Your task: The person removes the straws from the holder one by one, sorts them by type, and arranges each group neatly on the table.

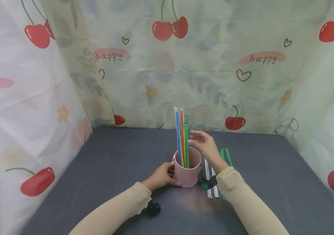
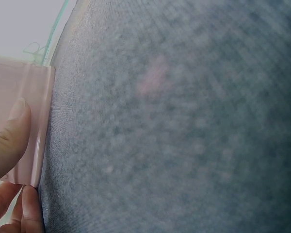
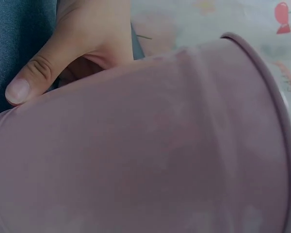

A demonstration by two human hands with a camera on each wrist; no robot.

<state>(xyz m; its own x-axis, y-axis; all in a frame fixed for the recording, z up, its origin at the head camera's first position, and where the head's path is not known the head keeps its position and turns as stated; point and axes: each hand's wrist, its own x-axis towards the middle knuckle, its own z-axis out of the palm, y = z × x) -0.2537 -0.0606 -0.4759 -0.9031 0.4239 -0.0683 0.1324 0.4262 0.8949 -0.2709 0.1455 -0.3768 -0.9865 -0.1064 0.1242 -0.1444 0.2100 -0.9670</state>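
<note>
A pink bucket-shaped cup [image 1: 185, 177] stands upright on the dark table. My left hand [image 1: 163, 175] holds it low on its left side; in the left wrist view the thumb [image 2: 17, 136] lies along the pink wall. Inside lean long thin sticks: blue [image 1: 178, 137], red and yellow, in what looks like clear wrapping, and shorter green ones [image 1: 186, 143] with small dark print. My right hand [image 1: 205, 143] hovers just right of the green sticks above the rim, fingers bent loosely, nothing seen between them. The cup wall [image 3: 150, 145] fills most of the right wrist view.
White printed strips [image 1: 208, 182] and green strips [image 1: 228, 157] lie on the table [image 1: 125, 153] right of the cup, partly hidden under my right forearm. A cherry-patterned curtain [image 1: 184, 81] encloses the back and both sides.
</note>
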